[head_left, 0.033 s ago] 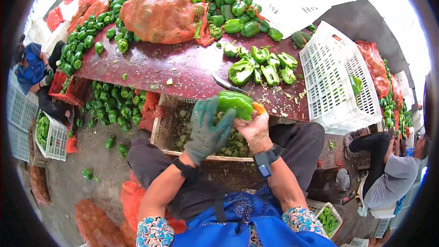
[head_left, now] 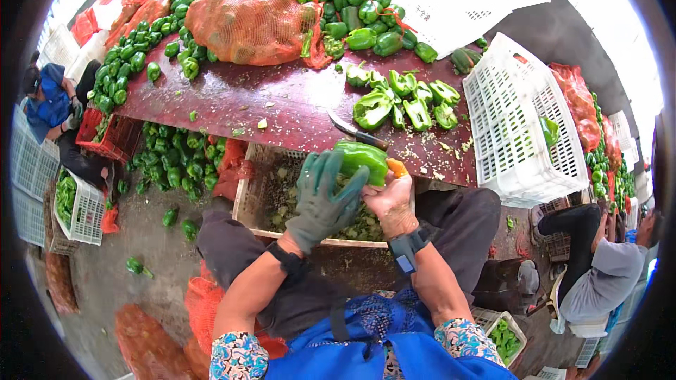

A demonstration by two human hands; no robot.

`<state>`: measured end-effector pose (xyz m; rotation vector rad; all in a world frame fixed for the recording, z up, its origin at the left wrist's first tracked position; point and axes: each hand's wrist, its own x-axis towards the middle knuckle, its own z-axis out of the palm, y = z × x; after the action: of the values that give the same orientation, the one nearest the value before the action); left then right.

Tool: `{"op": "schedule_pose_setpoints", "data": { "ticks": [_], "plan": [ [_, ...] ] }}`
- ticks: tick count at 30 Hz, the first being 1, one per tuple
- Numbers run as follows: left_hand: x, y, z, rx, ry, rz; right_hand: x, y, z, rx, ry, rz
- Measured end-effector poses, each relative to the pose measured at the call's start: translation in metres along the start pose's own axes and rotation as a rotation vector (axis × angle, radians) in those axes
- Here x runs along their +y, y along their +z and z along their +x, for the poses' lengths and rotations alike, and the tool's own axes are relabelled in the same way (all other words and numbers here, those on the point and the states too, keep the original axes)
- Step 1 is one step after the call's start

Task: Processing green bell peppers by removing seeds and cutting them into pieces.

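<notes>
My right hand (head_left: 391, 204), bare, closes around the lower right end of a large green bell pepper (head_left: 362, 160). A small orange piece (head_left: 396, 167) sticks out by its thumb; I cannot tell what it is. My left hand (head_left: 320, 197), in a grey-green glove, lies against the pepper's left side with fingers stretched and spread. Just beyond the pepper, a knife (head_left: 355, 131) with a dark handle rests on the dark red table (head_left: 239, 109). Behind it lie several cut-open pepper halves (head_left: 373, 109). Below my hands, a crate (head_left: 255, 229) holds green scraps.
A white plastic crate (head_left: 517, 127) stands at the table's right. Whole peppers (head_left: 362, 39) and a full orange mesh sack (head_left: 243, 24) cover the back. More peppers (head_left: 176, 162) lie on the floor at left. Other people sit at far left (head_left: 53, 109) and right (head_left: 609, 274).
My gloved left hand has shifted very slightly right, toward the pepper, and its fingers look less blurred. My right hand keeps its grip on the pepper.
</notes>
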<state>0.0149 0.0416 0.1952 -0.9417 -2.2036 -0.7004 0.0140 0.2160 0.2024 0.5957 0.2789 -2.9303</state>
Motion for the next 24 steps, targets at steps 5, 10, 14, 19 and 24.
{"op": "schedule_pose_setpoints", "data": {
  "ticks": [5, 10, 14, 19, 24],
  "plan": [
    [-0.015, 0.006, -0.008, -0.212, -0.326, 0.257, -0.004, -0.018, 0.004, -0.101, -0.027, 0.059],
    [-0.05, 0.021, -0.032, -0.159, -0.444, 0.133, -0.022, -0.021, -0.003, -0.085, -0.035, 0.053],
    [-0.046, 0.017, -0.03, -0.21, -0.601, -0.202, -0.038, 0.0, -0.011, 0.009, -0.144, 0.014],
    [-0.045, 0.018, -0.041, -0.185, -0.629, -0.334, -0.119, 0.06, -0.079, 0.094, -0.703, -0.228],
    [-0.044, 0.023, -0.037, -0.202, -0.809, -0.493, -0.285, 0.065, -0.129, -0.013, -1.276, -0.552]
  ]
}}
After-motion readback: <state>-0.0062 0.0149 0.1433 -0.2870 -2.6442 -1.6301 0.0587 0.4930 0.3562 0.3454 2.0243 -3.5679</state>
